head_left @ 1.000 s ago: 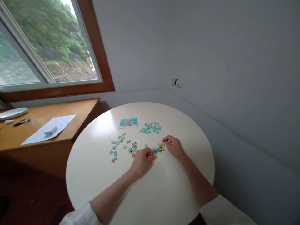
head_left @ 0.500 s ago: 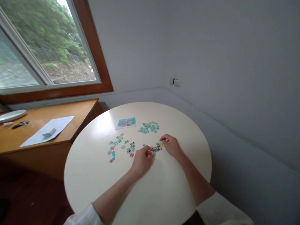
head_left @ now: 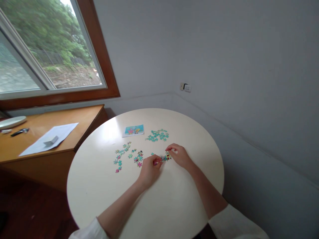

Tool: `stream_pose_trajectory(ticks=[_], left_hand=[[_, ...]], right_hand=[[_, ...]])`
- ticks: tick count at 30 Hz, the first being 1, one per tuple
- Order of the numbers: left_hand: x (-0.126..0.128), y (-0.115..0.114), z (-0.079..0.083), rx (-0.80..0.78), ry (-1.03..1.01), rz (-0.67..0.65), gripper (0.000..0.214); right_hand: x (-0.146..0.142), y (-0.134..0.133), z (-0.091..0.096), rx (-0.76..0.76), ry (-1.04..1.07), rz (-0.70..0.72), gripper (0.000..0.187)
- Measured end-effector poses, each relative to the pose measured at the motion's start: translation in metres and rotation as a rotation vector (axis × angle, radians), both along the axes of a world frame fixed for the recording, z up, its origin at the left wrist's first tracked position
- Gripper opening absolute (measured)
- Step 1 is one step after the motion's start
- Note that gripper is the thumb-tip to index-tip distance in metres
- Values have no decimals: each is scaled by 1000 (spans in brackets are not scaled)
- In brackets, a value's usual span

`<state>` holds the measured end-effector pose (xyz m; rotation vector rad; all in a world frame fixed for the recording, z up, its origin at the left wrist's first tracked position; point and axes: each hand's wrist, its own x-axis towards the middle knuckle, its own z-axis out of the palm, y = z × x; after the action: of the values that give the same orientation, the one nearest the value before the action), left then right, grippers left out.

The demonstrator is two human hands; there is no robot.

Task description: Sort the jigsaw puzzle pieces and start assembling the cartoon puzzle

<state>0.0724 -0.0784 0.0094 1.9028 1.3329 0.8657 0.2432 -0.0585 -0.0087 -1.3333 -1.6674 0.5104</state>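
A round cream table (head_left: 104,192) carries loose jigsaw pieces. My left hand (head_left: 149,170) rests on the table with its fingertips pinched on a small piece at the left end of a short joined strip of pieces (head_left: 165,157). My right hand (head_left: 179,155) pinches the right end of that strip. Loose teal and pink pieces (head_left: 122,156) lie to the left, and a teal cluster (head_left: 157,135) lies farther back. A small picture card (head_left: 133,130) sits behind them.
A wooden desk (head_left: 45,139) stands left of the table under a window, bearing a sheet of paper (head_left: 50,141), a pen (head_left: 17,132) and a white dish (head_left: 11,122). Grey walls meet behind the table, with a wall socket (head_left: 185,87).
Both hands and the joined strip have drifted slightly left in view as the camera shifted. My hands have closed a little nearer each other on the strip.
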Motion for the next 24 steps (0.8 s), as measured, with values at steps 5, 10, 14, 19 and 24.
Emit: stream_pose_trajectory(ticks=[5,10,14,19,24], left_hand=[[1,-1,2,-3,-57,11,8],[2,-2,1,-12,-77,-13,11],[0,-2,-3,78,35,-31,17],[-6,-3,-7,371,266,-140,17],[-6,-4,-9,552,484,-174,12]], right_hand=[[-7,-4,0,-3,-27,188,16],[-8,-5,0,-14,-37,222,10],[-6,-6,3,-50,-33,223,11],[-4,-7,5,-92,-70,235,12],[-4,-6,3,-105,-110,181,9]])
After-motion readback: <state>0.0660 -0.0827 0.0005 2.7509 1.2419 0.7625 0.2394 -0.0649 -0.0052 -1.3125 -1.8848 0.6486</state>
